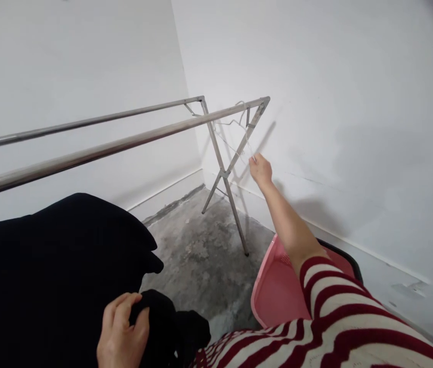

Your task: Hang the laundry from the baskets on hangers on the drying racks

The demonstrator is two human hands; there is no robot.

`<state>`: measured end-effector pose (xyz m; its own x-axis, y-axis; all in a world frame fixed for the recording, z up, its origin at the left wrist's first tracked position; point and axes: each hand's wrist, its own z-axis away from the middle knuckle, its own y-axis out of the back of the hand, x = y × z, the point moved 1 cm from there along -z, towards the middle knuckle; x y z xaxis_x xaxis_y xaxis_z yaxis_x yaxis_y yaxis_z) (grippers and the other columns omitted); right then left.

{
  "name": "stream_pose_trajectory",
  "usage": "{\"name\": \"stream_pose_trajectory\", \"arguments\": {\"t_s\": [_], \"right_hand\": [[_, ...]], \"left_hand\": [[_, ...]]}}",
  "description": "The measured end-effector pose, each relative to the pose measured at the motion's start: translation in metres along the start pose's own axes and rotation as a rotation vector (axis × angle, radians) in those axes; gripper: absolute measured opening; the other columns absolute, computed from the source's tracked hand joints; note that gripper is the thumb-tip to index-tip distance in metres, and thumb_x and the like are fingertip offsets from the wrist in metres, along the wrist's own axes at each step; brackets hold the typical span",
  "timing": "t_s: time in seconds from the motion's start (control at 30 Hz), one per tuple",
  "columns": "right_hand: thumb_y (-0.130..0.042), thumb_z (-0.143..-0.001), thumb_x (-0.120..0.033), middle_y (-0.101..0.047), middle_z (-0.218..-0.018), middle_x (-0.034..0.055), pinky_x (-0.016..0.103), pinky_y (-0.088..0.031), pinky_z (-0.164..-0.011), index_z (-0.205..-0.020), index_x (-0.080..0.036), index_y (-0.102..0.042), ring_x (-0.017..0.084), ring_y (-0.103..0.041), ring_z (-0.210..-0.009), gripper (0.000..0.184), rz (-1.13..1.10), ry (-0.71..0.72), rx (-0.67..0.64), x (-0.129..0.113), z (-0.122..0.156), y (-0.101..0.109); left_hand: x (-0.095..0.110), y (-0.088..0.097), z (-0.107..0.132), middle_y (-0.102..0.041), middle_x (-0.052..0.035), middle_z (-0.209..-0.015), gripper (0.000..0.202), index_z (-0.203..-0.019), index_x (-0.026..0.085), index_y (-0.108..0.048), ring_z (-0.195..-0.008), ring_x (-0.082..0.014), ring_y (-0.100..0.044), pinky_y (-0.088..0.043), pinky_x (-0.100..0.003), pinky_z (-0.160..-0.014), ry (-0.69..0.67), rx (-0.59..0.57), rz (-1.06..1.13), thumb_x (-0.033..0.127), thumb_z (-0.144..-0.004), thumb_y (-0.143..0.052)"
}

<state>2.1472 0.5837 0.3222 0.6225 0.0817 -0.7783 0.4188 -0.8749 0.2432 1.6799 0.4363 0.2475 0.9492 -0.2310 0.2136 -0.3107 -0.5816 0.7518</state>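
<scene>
My right hand (261, 169) reaches forward, its fingers closed on one end of a thin white clothes hanger (245, 134). The hanger's hook is over the front bar of a metal drying rack (124, 142), near the bar's far end. Low in the view, my left hand (123, 327) is closed on a large piece of black cloth (59, 266). The cloth spreads over the lower left and bunches under my fingers. What kind of garment it is cannot be made out.
A pink chair (277, 291) stands at the lower right, partly behind my right arm. White walls (335, 76) meet in a corner behind the rack. The rack's crossed legs (224, 175) stand on a rough grey concrete floor (197, 245).
</scene>
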Motion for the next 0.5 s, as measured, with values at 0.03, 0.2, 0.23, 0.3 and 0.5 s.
{"name": "stream_pose_trajectory", "arguments": {"t_s": [0.03,0.2,0.23,0.3,0.5], "right_hand": [[-0.050,-0.085,-0.025,-0.039,-0.058,-0.0063,0.023,-0.031,-0.062,-0.074,-0.016,-0.056,0.008,-0.032,-0.056,0.016,-0.004,0.002,-0.003,0.007,0.028,-0.001],[-0.051,-0.080,-0.039,-0.049,-0.058,-0.0038,0.024,-0.039,-0.056,-0.089,-0.017,-0.059,0.011,-0.045,-0.053,0.025,-0.147,-0.063,-0.159,0.051,0.158,0.005],[-0.054,-0.078,-0.041,-0.050,-0.059,-0.0030,0.024,-0.040,-0.056,-0.090,-0.017,-0.059,0.011,-0.046,-0.054,0.027,-0.171,-0.088,-0.185,0.056,0.171,0.010],[-0.055,-0.077,-0.044,-0.051,-0.059,-0.0024,0.024,-0.041,-0.054,-0.093,-0.018,-0.060,0.011,-0.047,-0.053,0.032,-0.197,-0.146,-0.212,0.058,0.184,0.022],[-0.050,-0.084,-0.045,-0.036,-0.042,-0.0084,0.019,-0.025,-0.038,-0.098,-0.017,-0.063,0.007,-0.031,-0.037,0.034,-0.298,-0.222,-0.416,0.024,0.209,0.066]], "left_hand": [[-0.001,0.003,-0.006,-0.061,-0.0040,-0.100,0.011,-0.091,0.025,-0.059,-0.080,-0.0179,-0.065,-0.055,-0.028,-0.058,-0.002,0.028,-0.007,0.026,-0.081,-0.056],[0.003,0.015,-0.048,-0.061,-0.0050,-0.097,0.012,-0.088,0.022,-0.064,-0.081,-0.0177,-0.064,-0.052,-0.027,-0.063,-0.049,0.155,0.013,0.029,-0.080,-0.058],[0.005,0.016,-0.057,-0.062,-0.0035,-0.095,0.012,-0.089,0.023,-0.065,-0.081,-0.0165,-0.063,-0.051,-0.026,-0.063,-0.078,0.149,0.031,0.028,-0.081,-0.058],[0.010,0.015,-0.076,-0.063,-0.0017,-0.088,0.012,-0.088,0.023,-0.067,-0.078,-0.0146,-0.063,-0.049,-0.023,-0.063,-0.120,0.168,0.057,0.027,-0.080,-0.058],[0.018,0.000,-0.116,-0.058,-0.0044,-0.094,0.021,-0.094,0.023,-0.068,-0.072,-0.0120,-0.057,-0.041,-0.022,-0.057,-0.132,0.036,0.020,0.025,-0.084,-0.051]]}}
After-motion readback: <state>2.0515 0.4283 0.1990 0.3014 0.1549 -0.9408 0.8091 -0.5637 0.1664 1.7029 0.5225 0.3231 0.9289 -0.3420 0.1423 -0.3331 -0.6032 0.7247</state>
